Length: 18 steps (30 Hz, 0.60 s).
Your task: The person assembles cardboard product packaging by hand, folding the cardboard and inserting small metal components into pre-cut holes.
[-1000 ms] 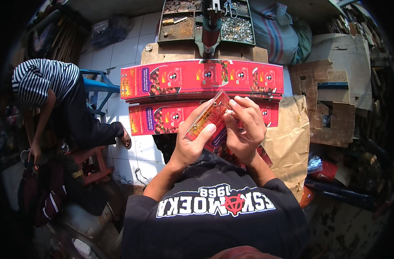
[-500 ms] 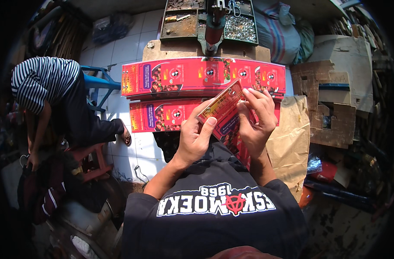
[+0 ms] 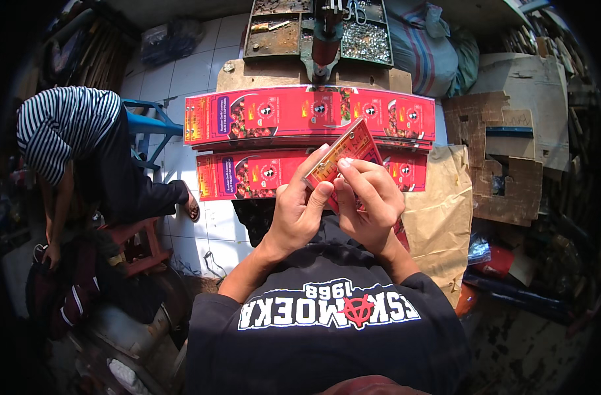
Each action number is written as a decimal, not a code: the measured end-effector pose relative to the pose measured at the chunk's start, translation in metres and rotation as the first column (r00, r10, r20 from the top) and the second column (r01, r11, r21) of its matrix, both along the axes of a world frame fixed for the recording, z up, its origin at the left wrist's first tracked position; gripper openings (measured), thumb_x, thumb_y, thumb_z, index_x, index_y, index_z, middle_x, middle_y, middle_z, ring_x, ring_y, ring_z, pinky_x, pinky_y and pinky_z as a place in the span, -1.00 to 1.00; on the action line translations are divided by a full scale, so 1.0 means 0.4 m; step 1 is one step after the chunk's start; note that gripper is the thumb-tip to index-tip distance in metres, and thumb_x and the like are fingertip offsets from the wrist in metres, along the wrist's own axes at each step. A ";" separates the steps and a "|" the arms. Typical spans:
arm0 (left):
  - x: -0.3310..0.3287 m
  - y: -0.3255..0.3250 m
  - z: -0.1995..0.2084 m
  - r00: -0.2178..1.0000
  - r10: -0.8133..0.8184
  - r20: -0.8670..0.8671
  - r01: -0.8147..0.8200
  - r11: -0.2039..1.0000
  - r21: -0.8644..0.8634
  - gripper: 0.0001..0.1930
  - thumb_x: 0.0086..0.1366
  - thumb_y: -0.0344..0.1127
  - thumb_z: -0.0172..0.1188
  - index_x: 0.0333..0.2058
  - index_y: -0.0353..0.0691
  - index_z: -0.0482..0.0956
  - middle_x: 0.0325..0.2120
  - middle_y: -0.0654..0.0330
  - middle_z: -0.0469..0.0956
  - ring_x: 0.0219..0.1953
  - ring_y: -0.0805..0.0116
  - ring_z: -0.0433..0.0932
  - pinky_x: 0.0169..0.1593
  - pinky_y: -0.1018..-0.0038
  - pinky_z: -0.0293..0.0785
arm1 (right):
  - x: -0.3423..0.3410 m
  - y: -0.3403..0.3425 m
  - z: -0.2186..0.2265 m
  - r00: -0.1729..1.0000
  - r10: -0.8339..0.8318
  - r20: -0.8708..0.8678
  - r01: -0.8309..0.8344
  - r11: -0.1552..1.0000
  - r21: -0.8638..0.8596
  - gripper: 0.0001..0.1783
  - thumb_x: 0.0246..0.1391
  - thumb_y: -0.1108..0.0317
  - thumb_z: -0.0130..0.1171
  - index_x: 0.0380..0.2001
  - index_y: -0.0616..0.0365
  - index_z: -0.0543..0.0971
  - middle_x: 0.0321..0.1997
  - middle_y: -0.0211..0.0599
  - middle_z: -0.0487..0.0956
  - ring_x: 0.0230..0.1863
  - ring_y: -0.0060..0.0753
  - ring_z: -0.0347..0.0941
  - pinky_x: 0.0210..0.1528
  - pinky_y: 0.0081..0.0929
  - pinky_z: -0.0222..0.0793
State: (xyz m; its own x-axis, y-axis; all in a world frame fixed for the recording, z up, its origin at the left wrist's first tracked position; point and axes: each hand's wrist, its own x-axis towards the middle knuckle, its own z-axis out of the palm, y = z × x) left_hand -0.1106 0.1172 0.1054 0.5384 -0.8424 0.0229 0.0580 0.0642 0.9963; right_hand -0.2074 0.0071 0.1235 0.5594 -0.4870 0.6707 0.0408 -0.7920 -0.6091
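A glossy red printed strip (image 3: 354, 139) with food pictures is held tilted in front of my chest. My left hand (image 3: 296, 209) is closed on its left edge, thumb on the near side. My right hand (image 3: 374, 197) has thumb and fingertips pinched together at the strip's printed face; any small thing between them is too hidden to make out. Beyond my hands lies a stack of the same red strips (image 3: 287, 117). A nearer stack of red strips (image 3: 248, 176) lies partly behind my hands.
A hand press (image 3: 325, 52) stands at the back on a wooden board (image 3: 238, 80), beside trays of small metal bits (image 3: 366, 45). Brown paper (image 3: 439, 217) and cut cardboard (image 3: 498, 178) lie right. At left, a person in a striped shirt (image 3: 70, 125) bends beside a blue stool (image 3: 157, 125).
My right hand has moved left and down from the strip's right edge onto its printed face. The strip is tipped steeper. My left hand keeps its hold.
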 end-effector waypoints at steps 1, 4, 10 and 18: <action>0.000 0.000 0.002 1.000 0.003 0.003 -0.003 1.000 -0.012 -0.50 0.42 -0.33 0.05 0.26 -0.37 0.22 -0.12 -0.02 0.61 -0.19 0.48 0.57 -0.18 0.56 0.50 | -0.002 -0.001 0.002 1.000 0.011 -0.006 -0.012 1.000 -0.012 -0.60 -0.13 0.66 0.30 -0.11 0.27 0.61 -0.41 -0.20 0.58 -0.34 -0.22 0.57 -0.35 -0.43 0.48; 0.000 -0.002 0.006 1.000 0.000 0.021 0.001 0.999 -0.036 -0.48 0.42 -0.34 0.03 0.29 -0.36 0.17 -0.09 0.02 0.58 -0.20 0.53 0.54 -0.21 0.60 0.48 | 0.000 0.000 -0.006 1.000 0.011 0.003 -0.011 0.999 -0.038 -0.60 -0.15 0.66 0.29 -0.13 0.28 0.62 -0.44 -0.24 0.56 -0.35 -0.21 0.57 -0.38 -0.43 0.48; 0.004 0.005 0.009 0.999 -0.040 0.013 0.040 0.999 0.001 -0.46 0.43 -0.33 0.02 0.30 -0.35 0.14 -0.06 0.07 0.55 -0.21 0.55 0.51 -0.21 0.63 0.46 | -0.002 0.003 -0.004 0.999 0.038 0.004 -0.037 0.997 -0.063 -0.59 -0.18 0.69 0.26 -0.14 0.31 0.62 -0.46 -0.24 0.54 -0.38 -0.22 0.57 -0.43 -0.45 0.47; -0.002 -0.001 -0.007 1.000 0.022 0.012 -0.021 0.997 -0.070 -0.48 0.41 -0.37 0.04 0.29 -0.35 0.19 -0.15 -0.01 0.63 -0.29 0.55 0.55 -0.24 0.58 0.48 | -0.004 0.004 -0.007 0.998 0.040 0.046 -0.040 0.999 -0.006 -0.57 -0.18 0.72 0.26 -0.12 0.32 0.59 -0.43 -0.21 0.56 -0.38 -0.25 0.57 -0.43 -0.46 0.46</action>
